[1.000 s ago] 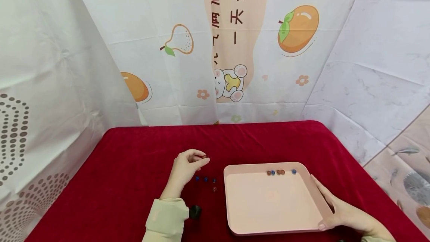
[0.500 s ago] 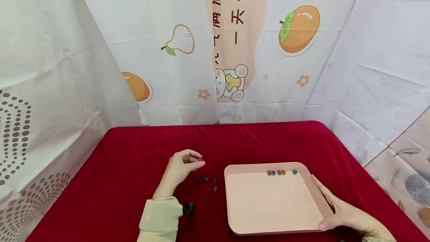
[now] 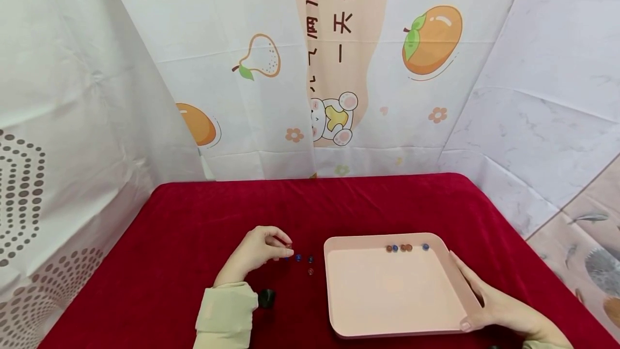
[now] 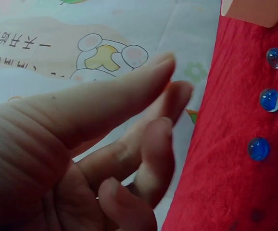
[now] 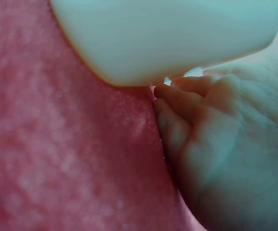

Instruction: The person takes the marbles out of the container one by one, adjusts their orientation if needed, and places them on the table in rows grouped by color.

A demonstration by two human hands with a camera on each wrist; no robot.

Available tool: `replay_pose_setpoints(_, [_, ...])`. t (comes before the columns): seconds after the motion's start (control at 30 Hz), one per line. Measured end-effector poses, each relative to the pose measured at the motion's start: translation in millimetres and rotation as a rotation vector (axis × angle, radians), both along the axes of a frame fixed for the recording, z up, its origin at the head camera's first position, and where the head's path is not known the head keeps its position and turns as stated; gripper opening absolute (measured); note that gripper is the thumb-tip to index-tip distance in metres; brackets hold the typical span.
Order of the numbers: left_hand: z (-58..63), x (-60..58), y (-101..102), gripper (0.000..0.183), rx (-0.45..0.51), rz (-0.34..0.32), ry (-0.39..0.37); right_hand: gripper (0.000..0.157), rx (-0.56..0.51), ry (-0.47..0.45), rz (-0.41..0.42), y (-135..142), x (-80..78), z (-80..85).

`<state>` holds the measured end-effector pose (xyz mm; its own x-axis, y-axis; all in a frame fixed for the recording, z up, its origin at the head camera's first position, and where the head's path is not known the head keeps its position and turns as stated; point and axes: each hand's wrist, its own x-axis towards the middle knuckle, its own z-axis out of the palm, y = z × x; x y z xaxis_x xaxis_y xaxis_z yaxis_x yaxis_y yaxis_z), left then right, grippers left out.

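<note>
My left hand pinches an orange-brown marble between thumb and fingertips, above the red cloth. In the left wrist view only an orange sliver of it shows. Just below and right of these fingertips lie three blue marbles, among them a middle blue marble and a right one; the leftmost is partly covered by the hand in the head view. A clear reddish marble sits nearer the front. My right hand grips the pink tray at its right side, the thumb by the front corner.
Several blue and brown marbles, one a blue marble, rest along the tray's far wall. Red cloth covers the table. Printed curtains hang behind and on both sides. A black object is beside the left sleeve.
My left hand has moved left, then down toward the blue marbles, still pinching the orange-brown marble. The right hand and the tray have stayed in place.
</note>
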<state>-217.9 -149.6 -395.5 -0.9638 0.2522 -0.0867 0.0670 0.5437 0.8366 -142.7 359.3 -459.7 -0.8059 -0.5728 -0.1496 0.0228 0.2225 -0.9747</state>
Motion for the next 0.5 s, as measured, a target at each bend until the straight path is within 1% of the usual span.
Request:
replay_pose_setpoints(0.1, [-3.3, 0.0, 0.2, 0.019, -0.01, -0.047, -0.02, 0.111, 0.016, 0.005, -0.01, -0.6, 0.1, 1.3])
replay_pose_setpoints(0.2, [-6.8, -0.1, 1.4, 0.018, -0.03, -0.08, -0.03, 0.111, 0.02, 0.009, -0.013, -0.7, 0.6, 1.8])
replay_pose_setpoints(0.37, [-10.1, -0.1, 4.8, 0.015, -0.065, -0.12, -0.045, 0.111, 0.028, 0.027, -0.008, -0.2, 1.2, 1.2])
replay_pose_setpoints(0.5, [-12.1, 0.2, 7.1, 0.014, -0.069, -0.137, -0.056, 0.111, 0.03, 0.029, -0.01, 0.1, 1.5, 1.1])
